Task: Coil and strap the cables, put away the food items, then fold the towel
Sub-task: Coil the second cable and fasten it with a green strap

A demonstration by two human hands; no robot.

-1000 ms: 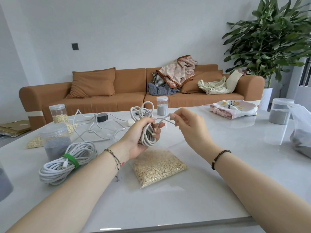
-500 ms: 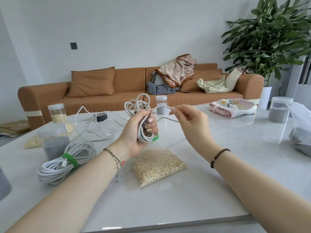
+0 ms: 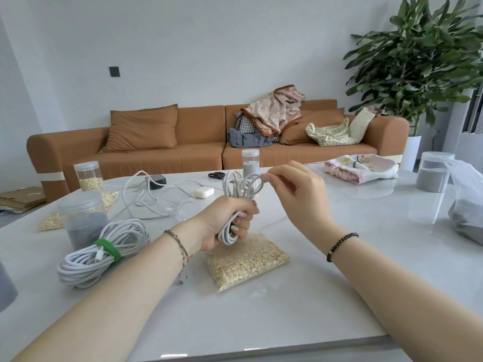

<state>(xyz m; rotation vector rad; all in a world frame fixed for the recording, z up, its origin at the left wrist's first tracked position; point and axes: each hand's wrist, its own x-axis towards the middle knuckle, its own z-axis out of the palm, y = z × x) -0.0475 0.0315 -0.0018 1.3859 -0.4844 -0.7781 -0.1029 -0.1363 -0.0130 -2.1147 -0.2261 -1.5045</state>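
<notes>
On my feed the left hand (image 3: 224, 223) is fisted round a bunch of white cable (image 3: 239, 188), held upright above the table (image 3: 287, 309). Its loops fan out over the knuckles and a short bend sticks out under the fist. The right hand (image 3: 295, 194) is just beside it, thumb and forefinger pinching the cable's top loop, with the other fingers loosely curled.

Directly under the left fist lies a clear bag of oats (image 3: 247, 262), flat on the table. To the left a finished coil (image 3: 104, 252) rests on the tabletop, bound by a green strap (image 3: 108, 248). It touches a lidded jar of grey grains (image 3: 83, 218).

Behind that I see a jar of oats (image 3: 88, 176) and a second oat bag (image 3: 52, 220), partly hidden by the grey jar. A loose white lead (image 3: 146, 194) sprawls across the far middle, running to a black adapter (image 3: 156, 178). A white earbud case (image 3: 204, 192) and scissors (image 3: 216, 175) lie near it.

A slim grey-filled jar (image 3: 250, 163) stands behind the held loops, partly blocked by them. The bunched towel (image 3: 362, 168) lies far right, well apart from both hands. Beyond it are a wide grey jar (image 3: 433, 175) and a plastic bag (image 3: 467, 205).
</notes>
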